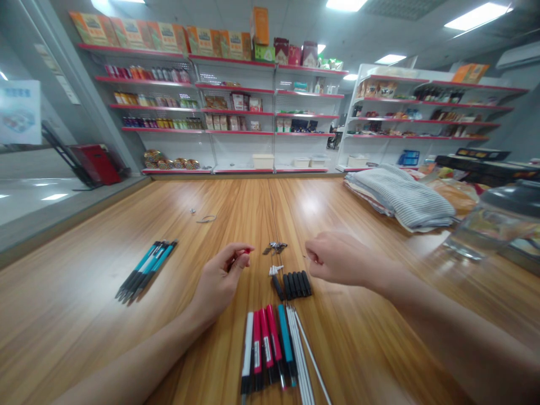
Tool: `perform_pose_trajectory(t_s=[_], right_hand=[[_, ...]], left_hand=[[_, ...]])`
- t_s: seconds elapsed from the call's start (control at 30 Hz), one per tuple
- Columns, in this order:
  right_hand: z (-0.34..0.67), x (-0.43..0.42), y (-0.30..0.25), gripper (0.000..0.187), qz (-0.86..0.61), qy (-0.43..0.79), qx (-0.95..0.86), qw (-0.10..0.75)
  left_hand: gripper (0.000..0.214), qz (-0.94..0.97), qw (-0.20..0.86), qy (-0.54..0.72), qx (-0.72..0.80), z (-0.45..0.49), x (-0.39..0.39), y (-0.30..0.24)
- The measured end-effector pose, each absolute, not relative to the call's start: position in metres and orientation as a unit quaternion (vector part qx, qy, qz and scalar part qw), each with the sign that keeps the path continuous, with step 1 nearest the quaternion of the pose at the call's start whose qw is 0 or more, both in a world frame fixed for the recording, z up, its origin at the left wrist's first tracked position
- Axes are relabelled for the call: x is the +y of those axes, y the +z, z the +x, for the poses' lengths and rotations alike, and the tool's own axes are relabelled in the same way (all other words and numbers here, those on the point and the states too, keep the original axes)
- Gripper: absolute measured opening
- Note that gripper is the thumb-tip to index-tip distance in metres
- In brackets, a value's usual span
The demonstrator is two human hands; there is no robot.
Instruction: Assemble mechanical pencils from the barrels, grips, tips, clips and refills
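My left hand (221, 277) is closed in a pinch on a small pink-red piece (247, 251), mostly hidden by the fingers. Across from it, my right hand (333, 260) is curled shut, and a thin dark tip pokes out at its left; what it belongs to is hidden. Between the hands lie small metal clips (277, 246), white plastic bits (275, 270) and several black grips (297, 284). Nearer to me are pink pen barrels (265, 337), a white barrel (248, 343), a teal barrel (286, 340) and white refills (300, 354).
Several teal-and-black pens (145, 271) lie together at the left of the wooden table (236, 202). A thin loop (206, 219) rests farther back. Folded striped cloth (400, 194) and a clear jar (485, 222) stand at the right. Stocked shelves (236, 85) line the back.
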State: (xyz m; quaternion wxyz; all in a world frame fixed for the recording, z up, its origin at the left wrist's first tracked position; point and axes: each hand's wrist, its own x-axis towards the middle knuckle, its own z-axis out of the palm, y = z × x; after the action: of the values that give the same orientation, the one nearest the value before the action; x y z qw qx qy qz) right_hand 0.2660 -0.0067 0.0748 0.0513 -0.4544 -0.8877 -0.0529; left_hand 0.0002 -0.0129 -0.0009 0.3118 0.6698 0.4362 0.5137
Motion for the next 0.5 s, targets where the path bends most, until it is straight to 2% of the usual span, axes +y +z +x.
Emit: perform_pose_trajectory(t_s=[0.13,0.37,0.5], right_hand=[[0.264,0.019,0.048,0.009,-0.465,-0.046,-0.880,0.088],[0.263,0.033,0.007,0.017,-0.422,0.038,-0.875,0.234],[0.261,0.028,0.004,0.019,-0.410,0.061,-0.874,0.252]], left_hand=[[0.025,0.630,0.362,0.546,0.418,0.001,-0.011,-0.001],[0.014,0.465,0.482,0.684,0.289,-0.012,0.006,0.009],[0.012,0.387,0.528,0.694,0.300,-0.035,0.023,0.020]])
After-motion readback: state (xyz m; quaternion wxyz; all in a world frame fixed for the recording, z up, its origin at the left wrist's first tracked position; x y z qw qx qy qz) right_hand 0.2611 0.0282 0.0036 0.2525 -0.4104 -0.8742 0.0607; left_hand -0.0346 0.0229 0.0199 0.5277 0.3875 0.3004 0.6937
